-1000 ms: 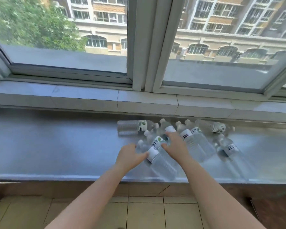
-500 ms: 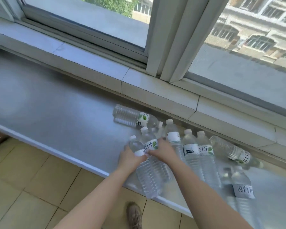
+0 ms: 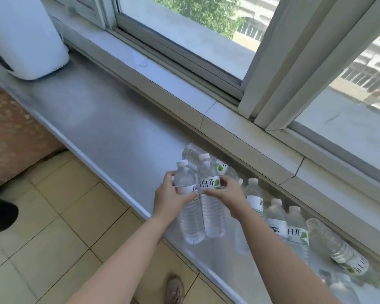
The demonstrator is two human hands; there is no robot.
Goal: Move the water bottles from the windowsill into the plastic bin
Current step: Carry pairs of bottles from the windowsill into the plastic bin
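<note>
My left hand grips a clear water bottle around its white label. Right beside it, my right hand holds a second water bottle at its label. Both bottles are raised off the grey windowsill, caps pointing away from me, and they touch side by side. Several more clear bottles lie on the sill to the right, and one bottle lies behind the held pair. No plastic bin is in view.
A white appliance stands on the sill's far left end. The window frame rises behind the sill. Beige floor tiles lie below, with my shoe on them. A dark object sits at the left edge.
Both hands closed on two bottles and lifted them off the sill together. My view swung left and downward, bringing the white appliance and more floor into sight.
</note>
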